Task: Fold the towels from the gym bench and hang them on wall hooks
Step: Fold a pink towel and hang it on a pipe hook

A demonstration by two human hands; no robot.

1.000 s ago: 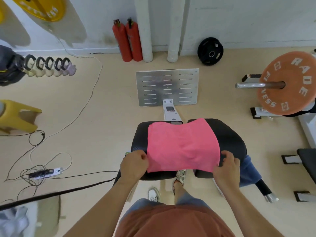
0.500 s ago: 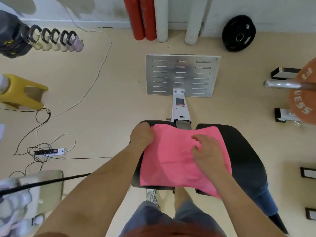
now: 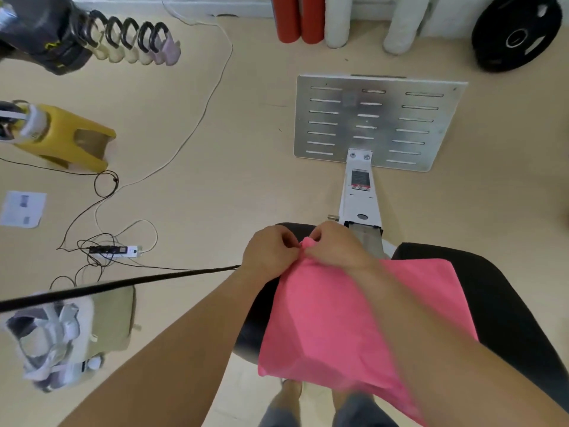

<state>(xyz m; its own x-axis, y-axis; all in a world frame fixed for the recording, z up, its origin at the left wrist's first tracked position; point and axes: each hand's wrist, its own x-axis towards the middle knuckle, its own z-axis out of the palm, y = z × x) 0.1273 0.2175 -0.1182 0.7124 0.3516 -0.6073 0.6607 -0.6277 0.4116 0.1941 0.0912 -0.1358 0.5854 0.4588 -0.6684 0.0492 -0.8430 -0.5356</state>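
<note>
Here's the black padded gym bench [image 3: 505, 303], filling the lower right of the view, its two dark cushions side by side. Draped right across both cushions is the pink cloth towel [image 3: 338, 318], lying flat for the most part, its near edge spilling over the bench's near side, its far-left corner lifted off the bench. Beyond the far end of the bench, joined to it by a white beam, the slotted silver metal footplate [image 3: 378, 121] lies on the floor. Further beyond the bench, against the wall, leans a round black weight plate [image 3: 517, 29]. Well off to the left of the bench sits a yellow plastic stand [image 3: 67, 137]. Now the hands, and they're right together at the bench's far-left corner: the left hand [image 3: 268, 251] has its fingers curled in, nipping the raised towel corner, and the right hand [image 3: 335, 245], its forearm reaching across the towel, pinches that same corner from the other side. A small bunched nub of pink pokes up between the two sets of fingertips, the hands touching there. On the floor left of the bench, among tangled cables, lies a white power strip [image 3: 117, 250].
</note>
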